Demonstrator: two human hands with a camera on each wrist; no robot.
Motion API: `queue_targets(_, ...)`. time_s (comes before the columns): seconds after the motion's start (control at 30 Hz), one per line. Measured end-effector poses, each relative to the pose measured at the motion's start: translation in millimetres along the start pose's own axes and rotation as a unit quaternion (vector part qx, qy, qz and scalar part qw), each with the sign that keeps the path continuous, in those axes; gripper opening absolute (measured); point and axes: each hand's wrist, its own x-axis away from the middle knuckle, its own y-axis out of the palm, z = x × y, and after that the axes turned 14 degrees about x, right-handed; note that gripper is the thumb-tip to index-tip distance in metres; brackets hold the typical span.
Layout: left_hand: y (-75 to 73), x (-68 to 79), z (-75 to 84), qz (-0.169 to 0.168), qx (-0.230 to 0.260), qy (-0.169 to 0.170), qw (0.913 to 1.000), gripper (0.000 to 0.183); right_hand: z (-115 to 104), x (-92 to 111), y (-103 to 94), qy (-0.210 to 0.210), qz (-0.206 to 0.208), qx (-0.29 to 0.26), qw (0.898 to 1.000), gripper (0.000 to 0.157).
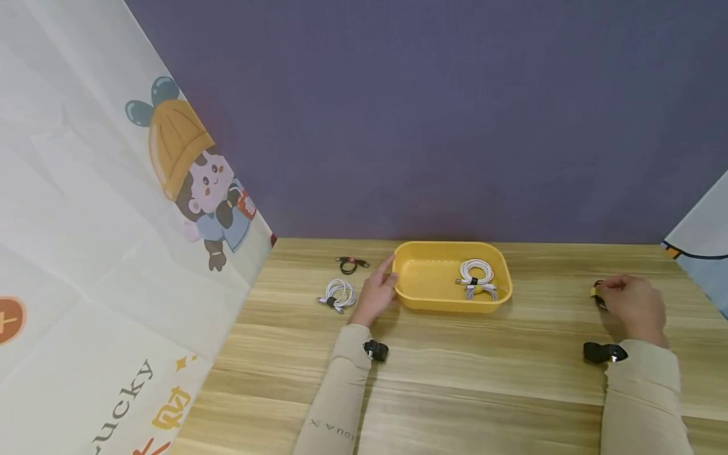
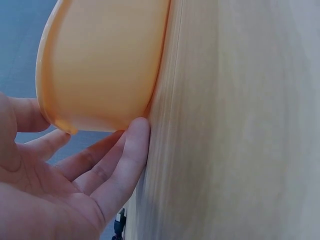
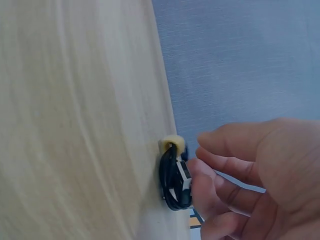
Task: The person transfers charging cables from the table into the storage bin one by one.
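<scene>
My left hand (image 1: 375, 296) is at the left end of a yellow plastic tray (image 1: 435, 306), its fingers spread. In the left wrist view the fingertips (image 2: 137, 131) touch the tray's outer end wall, low by the table, with another digit up at the rim. Two coiled cables lie in the tray's right part: a white cable (image 1: 476, 268) with a black tie and a greyish-white cable (image 1: 492, 292) with a yellow tie. My right hand (image 1: 637, 306) is at a coiled black cable (image 3: 169, 180) with a yellow tie; fingers touch its side and the thumb stands apart from it.
Left of the tray, a small black cable (image 1: 349, 268) with a red tie lies behind a coiled white cable (image 1: 344, 289) with a black tie. A dark blue-grey panel (image 1: 455, 126) rises along the table's back edge. A printed white sheet (image 1: 114, 208) hangs at the left.
</scene>
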Motion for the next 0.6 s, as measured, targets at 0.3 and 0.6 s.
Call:
queue_targets(0.3, 1.0, -1.9, -1.3, 0.008, -0.012, 0.006, 0.9999, 0.051, -2.2, 0.9, 3.8, 0.005, -0.011, 0.003, 1.000, 0.034)
queue_targets(0.6, 2.3, -0.9, -1.2, 0.013, -0.020, 0.012, 0.9997, 0.051, -6.1, -0.1, 7.0, 0.006, -0.031, 0.000, 1.000, 0.035)
